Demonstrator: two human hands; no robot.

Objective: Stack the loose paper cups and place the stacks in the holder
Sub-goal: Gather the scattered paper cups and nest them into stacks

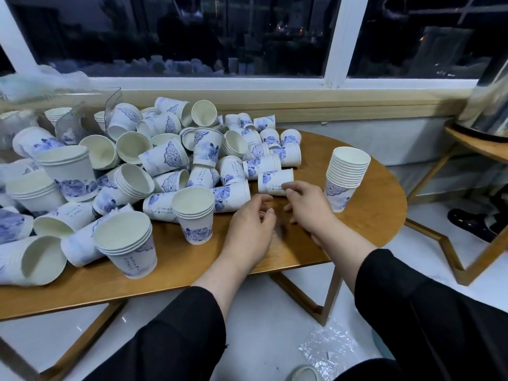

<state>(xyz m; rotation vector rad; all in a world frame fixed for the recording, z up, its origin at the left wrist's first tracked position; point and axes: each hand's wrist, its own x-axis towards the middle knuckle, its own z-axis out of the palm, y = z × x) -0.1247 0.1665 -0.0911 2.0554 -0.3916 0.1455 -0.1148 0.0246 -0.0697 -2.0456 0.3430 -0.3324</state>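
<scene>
Both hands loosely curled: right hand [308,204] fingertips touch cup [275,182]; left hand [251,218] empty.

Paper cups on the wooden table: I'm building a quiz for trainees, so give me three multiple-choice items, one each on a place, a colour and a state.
1. Where does the tall stack stand?
A. right of both hands
B. on the floor
C. on the window sill

2. What colour is the cups' print?
A. red
B. blue
C. green

3. How does the cup at the right hand lie?
A. upright
B. upside down
C. on its side

Answers: 1 A, it stands upright near the table's right end; 2 B, blue flowers on white; 3 C, its wall rests on the tabletop at the fingertips.
</scene>
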